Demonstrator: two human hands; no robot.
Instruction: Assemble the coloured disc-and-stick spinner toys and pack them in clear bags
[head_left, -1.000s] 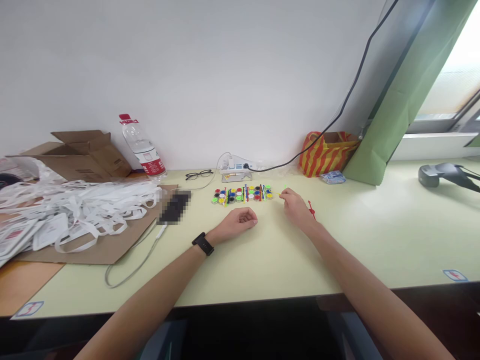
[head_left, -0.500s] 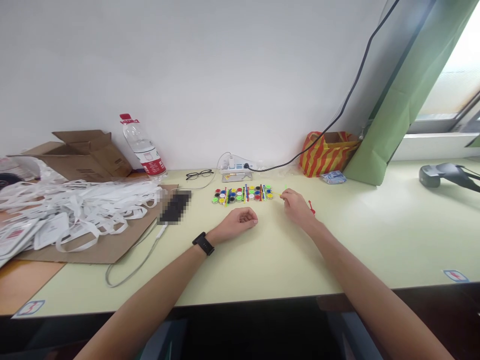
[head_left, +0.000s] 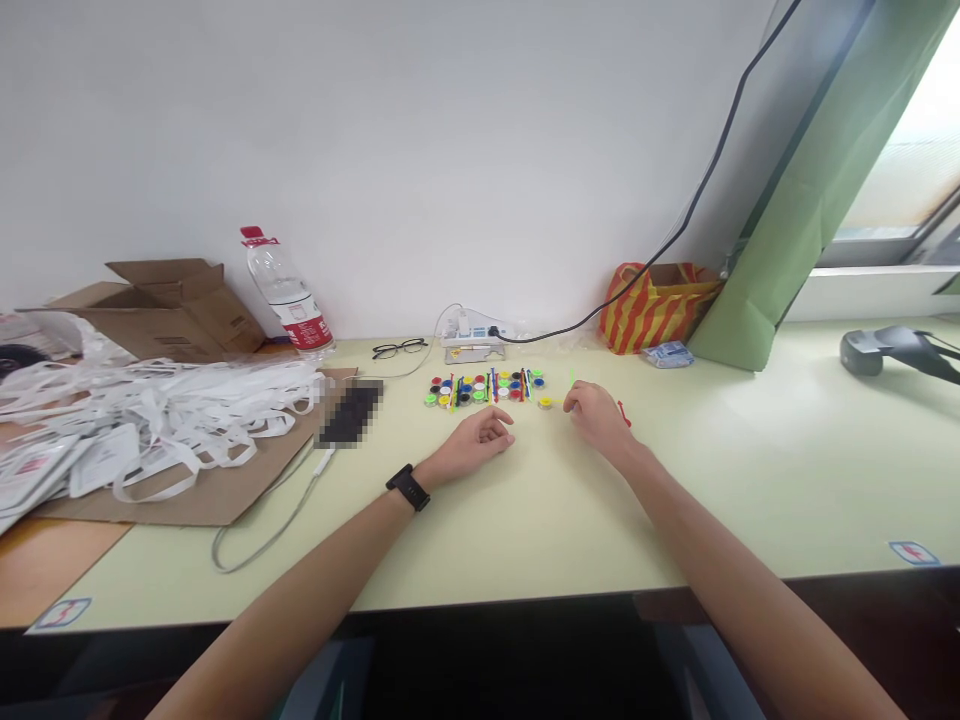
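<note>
A cluster of small coloured caps and thin coloured sticks lies on the pale green table. A single yellow cap sits just right of the cluster. My right hand rests beside that cap, fingers curled and pinched on a thin yellow stick that points toward it. A green stick lies behind the hand and a red stick to its right. My left hand, with a black watch on the wrist, lies loosely curled on the table in front of the cluster, holding nothing I can see.
A pile of white straps on cardboard fills the left, with an open box and a water bottle behind. A phone, glasses, a power strip, a striped bag and a green curtain line the back.
My right hand has shifted slightly toward me and left with the yellow stick. A yellow cap now sits apart from the cluster by its fingertips. My left hand's fingers have loosened a little.
</note>
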